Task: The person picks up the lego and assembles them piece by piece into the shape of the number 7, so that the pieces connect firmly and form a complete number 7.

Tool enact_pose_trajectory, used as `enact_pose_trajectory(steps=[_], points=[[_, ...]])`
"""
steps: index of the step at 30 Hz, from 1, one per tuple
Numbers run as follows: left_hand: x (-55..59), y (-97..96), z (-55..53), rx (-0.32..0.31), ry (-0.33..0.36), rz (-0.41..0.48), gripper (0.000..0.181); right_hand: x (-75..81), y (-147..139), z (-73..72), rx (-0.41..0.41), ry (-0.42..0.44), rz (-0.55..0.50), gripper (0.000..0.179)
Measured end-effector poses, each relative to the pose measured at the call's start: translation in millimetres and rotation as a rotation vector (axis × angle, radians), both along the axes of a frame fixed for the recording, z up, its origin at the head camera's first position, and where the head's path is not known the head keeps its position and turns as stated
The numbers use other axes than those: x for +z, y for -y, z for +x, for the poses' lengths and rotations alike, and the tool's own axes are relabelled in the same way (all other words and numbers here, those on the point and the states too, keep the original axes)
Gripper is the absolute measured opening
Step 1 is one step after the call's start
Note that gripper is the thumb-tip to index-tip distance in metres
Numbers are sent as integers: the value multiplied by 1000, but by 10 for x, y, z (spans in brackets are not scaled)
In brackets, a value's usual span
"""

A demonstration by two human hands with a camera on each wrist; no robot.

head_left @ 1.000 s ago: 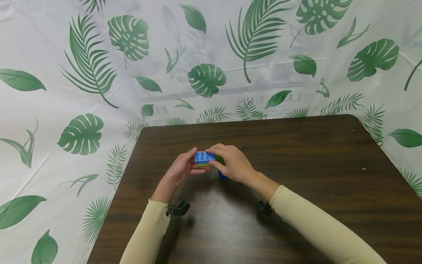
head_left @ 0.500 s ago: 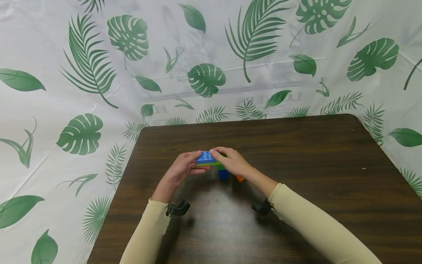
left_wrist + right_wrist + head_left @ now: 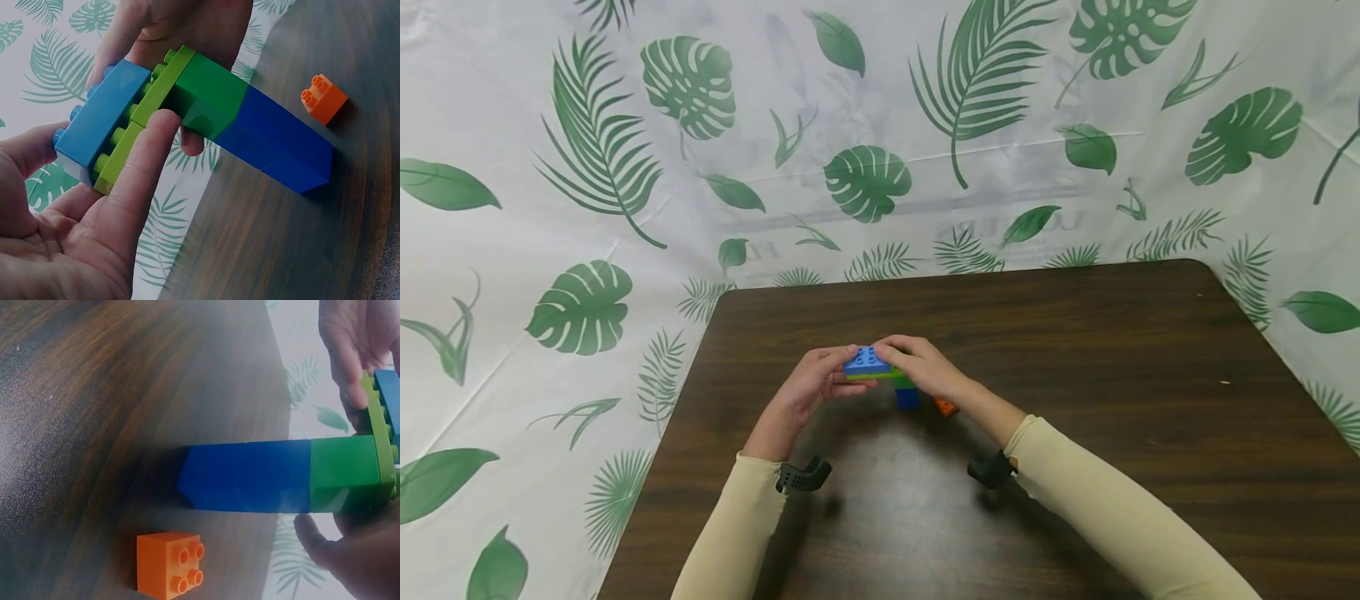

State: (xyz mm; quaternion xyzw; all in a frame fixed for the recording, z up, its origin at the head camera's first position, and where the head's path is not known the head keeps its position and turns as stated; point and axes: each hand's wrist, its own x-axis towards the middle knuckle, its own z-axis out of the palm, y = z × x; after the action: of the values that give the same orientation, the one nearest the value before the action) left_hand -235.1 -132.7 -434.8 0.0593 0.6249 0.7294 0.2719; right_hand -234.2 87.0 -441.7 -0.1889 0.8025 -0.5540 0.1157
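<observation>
A tower of toy building bricks stands upright on the table: dark blue bricks [image 3: 275, 140] below, a green brick [image 3: 212, 97] above them, and thin lime green pieces [image 3: 169, 84] across the top, jutting left. Over the lime studs lies a light blue brick [image 3: 103, 122]; studs show in the gap between them. My left hand [image 3: 812, 382] pinches the light blue brick and lime layer, thumb on top, fingers underneath. From the other side my right hand [image 3: 927, 367] holds the same brick, its thumb on top. Some of its fingers are hidden behind the tower.
An orange brick [image 3: 165, 565] with studs sits on the table close to the tower's right side. The dark wood table [image 3: 1075, 350] meets a white leaf-print sheet [image 3: 760, 100] along its back and left edges. A small yellow scrap [image 3: 1225, 382] lies at right.
My left thumb has come onto the light blue brick's top. My right hand has shifted slightly, uncovering the orange brick and more of the tower; during the last half second little has moved.
</observation>
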Motion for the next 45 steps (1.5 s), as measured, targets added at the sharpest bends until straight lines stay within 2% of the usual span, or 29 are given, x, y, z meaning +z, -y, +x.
enact_pose_trajectory(steps=[12, 19, 24, 30, 32, 37, 39, 45], points=[[1, 10, 7, 15, -10, 19, 44, 5, 14, -16, 0, 37, -53, 35], [-25, 14, 8, -2, -22, 41, 45, -5, 12, -31, 15, 48, -81, 31], [-31, 2, 9, 21, -15, 39, 45, -7, 17, -33, 4, 54, -73, 33], [-43, -19, 9, 39, -23, 22, 44, 21, 14, -30, 1, 64, -62, 34], [-38, -23, 16, 39, -29, 17, 44, 121, 15, 28, 5, 66, -60, 32], [-30, -24, 36, 35, -36, 20, 43, 100, 9, 47, 6, 54, -68, 30], [-30, -27, 40, 42, -29, 27, 44, -6, 7, -9, 5, 47, -73, 31], [-25, -38, 47, 61, -4, 29, 45, -1, -4, -1, -5, 56, -63, 33]])
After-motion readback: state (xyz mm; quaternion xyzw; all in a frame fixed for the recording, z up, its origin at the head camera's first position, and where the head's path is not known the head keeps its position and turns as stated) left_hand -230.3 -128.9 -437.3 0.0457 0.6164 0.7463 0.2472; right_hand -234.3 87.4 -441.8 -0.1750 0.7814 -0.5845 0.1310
